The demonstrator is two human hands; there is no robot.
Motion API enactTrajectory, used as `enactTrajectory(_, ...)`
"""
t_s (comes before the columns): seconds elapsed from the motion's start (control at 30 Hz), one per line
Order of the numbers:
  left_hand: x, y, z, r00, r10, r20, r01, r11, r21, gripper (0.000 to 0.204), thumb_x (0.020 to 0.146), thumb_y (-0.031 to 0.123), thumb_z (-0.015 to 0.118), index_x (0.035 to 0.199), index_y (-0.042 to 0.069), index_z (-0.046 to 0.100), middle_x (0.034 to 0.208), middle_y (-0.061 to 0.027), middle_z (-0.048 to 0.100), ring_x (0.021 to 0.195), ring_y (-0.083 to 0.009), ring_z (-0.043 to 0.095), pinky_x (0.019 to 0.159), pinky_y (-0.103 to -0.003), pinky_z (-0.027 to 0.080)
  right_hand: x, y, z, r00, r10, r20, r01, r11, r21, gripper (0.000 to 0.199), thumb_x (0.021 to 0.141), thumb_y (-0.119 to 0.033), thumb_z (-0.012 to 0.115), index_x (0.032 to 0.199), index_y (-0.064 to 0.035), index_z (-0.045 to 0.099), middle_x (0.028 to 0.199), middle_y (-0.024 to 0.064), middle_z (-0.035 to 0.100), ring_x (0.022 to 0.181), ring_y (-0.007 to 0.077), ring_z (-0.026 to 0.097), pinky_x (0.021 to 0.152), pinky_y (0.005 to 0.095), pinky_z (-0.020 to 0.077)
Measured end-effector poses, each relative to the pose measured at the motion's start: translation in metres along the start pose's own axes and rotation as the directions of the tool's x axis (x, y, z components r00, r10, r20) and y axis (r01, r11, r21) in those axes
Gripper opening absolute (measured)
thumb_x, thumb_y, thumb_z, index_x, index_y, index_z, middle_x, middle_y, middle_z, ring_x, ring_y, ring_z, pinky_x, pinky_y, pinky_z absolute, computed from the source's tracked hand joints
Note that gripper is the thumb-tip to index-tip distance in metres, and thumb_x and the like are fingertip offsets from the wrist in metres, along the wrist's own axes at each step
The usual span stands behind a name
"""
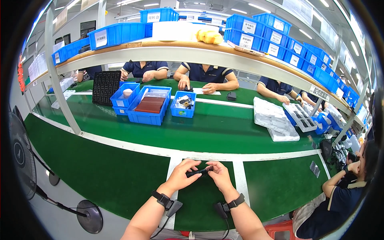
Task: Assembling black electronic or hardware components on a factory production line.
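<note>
Over the green table near its front edge, both my hands hold a small dark, narrow object (195, 173); its exact kind is too small to make out. My left hand (182, 175) is closed round its left end, thumb below and fingers above. With fingertips pinched together, my right hand (220, 176) grips the right end, where a darker reddish bit shows. Part of the object is hidden by the fingers. Each wrist wears a black strap with a small box and cable.
Beyond a white strip stand a blue bin with brown sheets (150, 105), a blue bin of small parts (184, 113) and white foam trays (276, 116). A shelf (180, 52) with blue bins spans above. Co-workers sit opposite; one person (340, 192) sits at right. Fans stand left.
</note>
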State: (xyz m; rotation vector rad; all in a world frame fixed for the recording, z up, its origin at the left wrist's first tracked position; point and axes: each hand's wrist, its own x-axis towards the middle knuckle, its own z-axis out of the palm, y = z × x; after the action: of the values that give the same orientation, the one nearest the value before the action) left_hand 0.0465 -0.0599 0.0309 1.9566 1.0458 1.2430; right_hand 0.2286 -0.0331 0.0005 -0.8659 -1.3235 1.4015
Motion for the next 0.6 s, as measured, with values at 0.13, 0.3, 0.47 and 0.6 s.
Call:
enactTrajectory(0.13, -0.003, -0.013, 0.007, 0.99, -0.127, -0.067, 0.107, 0.964, -0.245, 0.058, 0.07, 0.004, 0.067, 0.122, 0.007, 0.042, 0.105, -0.0098, 0.054, 0.091, -0.0177, 0.056, 0.08, -0.029, 0.045, 0.001, 0.002, -0.001, 0.987, -0.018, -0.157, 0.029, 0.997, 0.066, 0.025, 0.071, 0.011, 0.05, 0.092, 0.0011, 0.057, 0.082, 0.0046, 0.059, 0.078, 0.0108, 0.055, 0.073, 0.0206, 0.0429)
enactTrajectory(0.3, -0.002, -0.021, 0.006, 0.975, -0.179, 0.131, 0.206, 0.95, -0.236, 0.06, 0.07, -0.006, 0.055, 0.125, 0.006, 0.035, 0.111, -0.0124, 0.05, 0.1, -0.0206, 0.053, 0.088, -0.033, 0.041, 0.001, 0.007, -0.004, 0.975, 0.017, -0.223, -0.004, 0.998, 0.062, 0.025, 0.07, 0.011, 0.048, 0.091, 0.0017, 0.058, 0.082, 0.0031, 0.06, 0.076, 0.0094, 0.056, 0.072, 0.0203, 0.0428)
enactTrajectory(0.47, -0.001, -0.029, 0.008, 0.979, -0.185, 0.089, 0.205, 0.866, -0.456, 0.065, 0.064, -0.014, 0.042, 0.125, 0.006, 0.032, 0.113, -0.0134, 0.049, 0.107, -0.0217, 0.049, 0.092, -0.033, 0.038, 0.0, 0.0, 0.001, 0.987, -0.049, -0.156, 0.041, 0.998, -0.056, 0.031, 0.068, 0.012, 0.044, 0.095, 0.0023, 0.056, 0.088, 0.0043, 0.059, 0.082, 0.0102, 0.055, 0.077, 0.0214, 0.0417)
enactTrajectory(0.6, -0.001, -0.025, 0.012, 0.982, -0.185, 0.029, 0.168, 0.803, -0.571, 0.068, 0.061, -0.017, 0.035, 0.124, 0.006, 0.032, 0.114, -0.0129, 0.048, 0.111, -0.0223, 0.045, 0.097, -0.033, 0.032, -0.001, -0.003, 0.006, 0.993, -0.097, -0.071, 0.098, 0.995, 0.006, 0.038, 0.068, 0.013, 0.043, 0.103, 0.0021, 0.052, 0.095, 0.0059, 0.057, 0.09, 0.0113, 0.053, 0.08, 0.0223, 0.0406)
